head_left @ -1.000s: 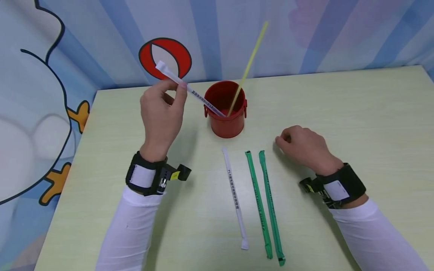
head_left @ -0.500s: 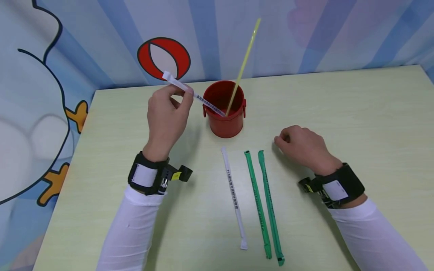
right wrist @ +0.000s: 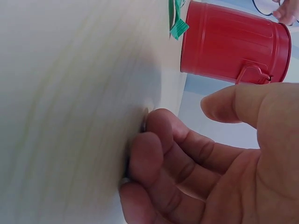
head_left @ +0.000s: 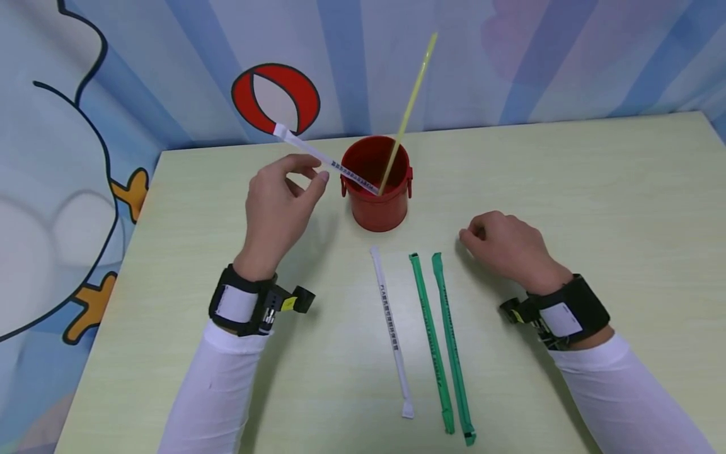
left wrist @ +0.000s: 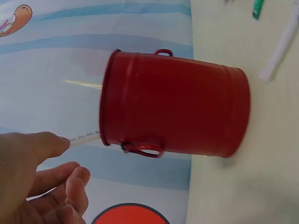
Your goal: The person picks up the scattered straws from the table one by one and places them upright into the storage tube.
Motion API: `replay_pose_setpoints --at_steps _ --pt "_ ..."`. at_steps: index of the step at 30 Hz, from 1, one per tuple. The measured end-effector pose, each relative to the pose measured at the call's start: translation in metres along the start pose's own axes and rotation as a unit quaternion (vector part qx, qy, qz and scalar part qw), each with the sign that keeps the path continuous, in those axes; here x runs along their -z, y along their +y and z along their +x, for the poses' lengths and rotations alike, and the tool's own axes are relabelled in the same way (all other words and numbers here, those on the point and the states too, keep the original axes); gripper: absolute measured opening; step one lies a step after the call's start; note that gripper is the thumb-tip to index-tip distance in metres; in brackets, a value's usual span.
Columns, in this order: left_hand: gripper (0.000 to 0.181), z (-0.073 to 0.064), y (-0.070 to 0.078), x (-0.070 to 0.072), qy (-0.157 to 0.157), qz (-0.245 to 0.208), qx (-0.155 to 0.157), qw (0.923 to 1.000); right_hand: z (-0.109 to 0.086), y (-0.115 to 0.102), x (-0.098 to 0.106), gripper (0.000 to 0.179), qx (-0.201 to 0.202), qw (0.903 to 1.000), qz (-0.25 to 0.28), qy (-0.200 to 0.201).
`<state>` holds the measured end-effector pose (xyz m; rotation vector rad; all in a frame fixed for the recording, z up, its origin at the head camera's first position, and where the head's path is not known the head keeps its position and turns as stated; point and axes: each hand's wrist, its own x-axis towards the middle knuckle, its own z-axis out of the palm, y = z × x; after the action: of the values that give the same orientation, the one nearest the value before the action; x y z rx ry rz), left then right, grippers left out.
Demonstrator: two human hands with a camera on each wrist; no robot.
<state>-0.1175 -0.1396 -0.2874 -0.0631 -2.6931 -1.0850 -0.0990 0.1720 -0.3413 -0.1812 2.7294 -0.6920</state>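
White straw [head_left: 337, 166], end unseen inside bucket [head_left: 379, 214]

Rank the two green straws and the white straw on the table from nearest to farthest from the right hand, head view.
1. Right green straw: first one left of the right hand.
2. Left green straw: middle of the row.
3. White straw: leftmost of the three.

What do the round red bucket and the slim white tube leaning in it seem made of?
Round red bucket: probably painted metal, glossy; rolled rim and raised ridges suggest it.
Slim white tube: matte paper or perhaps thin plastic; the flattened end suggests a wrapper.
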Motion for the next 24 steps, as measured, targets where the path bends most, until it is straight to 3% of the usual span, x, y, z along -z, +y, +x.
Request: replay_pose_setpoints --at_steps 5,8,15,24 --pt "0.03 -0.006 -0.014 -0.002 -0.026 0.025 0.014 0.9992 0.0 0.0 0.0 0.031 0.001 1.0 -0.001 0.0" --pt "0.027 -0.009 -0.021 -0.005 -0.066 0.055 0.024 0.996 0.0 0.0 0.0 0.032 -0.001 1.0 -0.002 0.0" --pt "0.02 -0.016 -0.032 -0.018 -0.189 0.111 0.038 0.9748 0.0 0.002 0.001 0.032 -0.004 1.0 -0.003 0.0" --pt "0.021 -0.024 -0.037 -0.027 -0.246 0.139 0.046 0.9582 0.0 0.001 0.001 0.031 -0.001 1.0 -0.006 0.005"
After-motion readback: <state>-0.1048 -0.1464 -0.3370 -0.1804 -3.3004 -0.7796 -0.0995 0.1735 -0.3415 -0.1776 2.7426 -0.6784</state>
